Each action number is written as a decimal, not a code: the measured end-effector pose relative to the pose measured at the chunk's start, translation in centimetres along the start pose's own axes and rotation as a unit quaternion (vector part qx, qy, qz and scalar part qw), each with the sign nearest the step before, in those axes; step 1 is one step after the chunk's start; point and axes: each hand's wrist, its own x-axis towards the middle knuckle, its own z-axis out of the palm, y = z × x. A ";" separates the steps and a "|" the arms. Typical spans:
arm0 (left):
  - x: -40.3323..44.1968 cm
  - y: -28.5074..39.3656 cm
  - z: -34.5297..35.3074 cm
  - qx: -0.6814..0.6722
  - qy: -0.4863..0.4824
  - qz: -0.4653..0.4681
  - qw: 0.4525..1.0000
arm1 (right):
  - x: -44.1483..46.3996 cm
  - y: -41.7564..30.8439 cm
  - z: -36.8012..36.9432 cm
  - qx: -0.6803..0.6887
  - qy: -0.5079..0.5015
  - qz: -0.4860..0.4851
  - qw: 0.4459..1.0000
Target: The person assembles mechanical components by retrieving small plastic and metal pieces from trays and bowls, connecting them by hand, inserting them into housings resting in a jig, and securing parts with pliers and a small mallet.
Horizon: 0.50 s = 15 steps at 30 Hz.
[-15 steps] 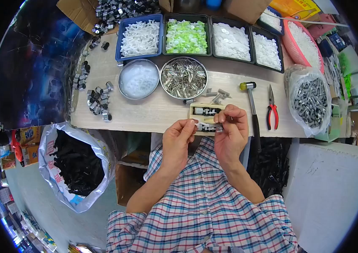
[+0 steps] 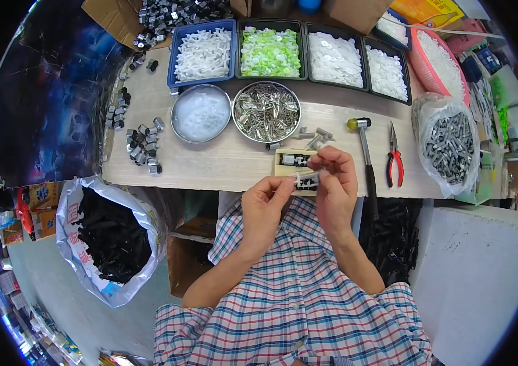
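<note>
A small cream-coloured fixture (image 2: 284, 170) lies at the table's front edge, with black and silver parts in its slots. Above its front slot, my left hand (image 2: 265, 204) pinches a small white piece (image 2: 298, 180) between thumb and index finger. My right hand (image 2: 335, 183) is closed at the right side of the fixture, its fingertips on a small grey-white part (image 2: 310, 177) that meets the white piece. The right fingers hide some of the fixture. Several grey cylindrical parts (image 2: 315, 138) lie just behind it.
Trays of white (image 2: 203, 55) and green pieces (image 2: 269, 53) line the back. Bowls of clear pieces (image 2: 201, 114) and metal pins (image 2: 267, 112) stand before them. A hammer (image 2: 365, 158), pliers (image 2: 395, 160) and a bag of grey parts (image 2: 448, 146) are right; black-silver parts (image 2: 143, 146) lie left.
My left hand has shifted slightly right. The right fingers have risen a little, and the white piece and the grey-white part now show more clearly between my hands.
</note>
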 end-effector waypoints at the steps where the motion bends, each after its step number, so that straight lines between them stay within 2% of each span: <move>1: 0.0 0.1 0.1 0.024 0.005 0.016 1.000 | -0.1 0.2 -1.0 -0.057 0.000 0.017 0.998; 2: 0.0 0.2 0.1 0.048 0.010 0.033 0.998 | -0.2 0.3 -1.9 -0.114 -0.001 0.034 0.993; 5: 0.5 -0.2 -0.4 0.095 0.000 0.062 0.993 | -0.7 -0.2 -4.3 -0.149 -0.059 0.105 0.981; 8: 1.2 -0.8 -0.6 0.176 -0.015 0.116 0.978 | -1.2 -0.8 -4.0 -0.103 -0.012 0.140 0.985; 11: 1.8 -0.9 0.2 0.171 -0.015 0.124 0.977 | -1.1 -1.0 -4.9 -0.085 -0.009 0.187 0.979; 15: 2.6 1.2 1.6 0.269 -0.020 0.104 0.957 | -0.5 -1.2 -5.9 -0.130 -0.005 0.125 0.984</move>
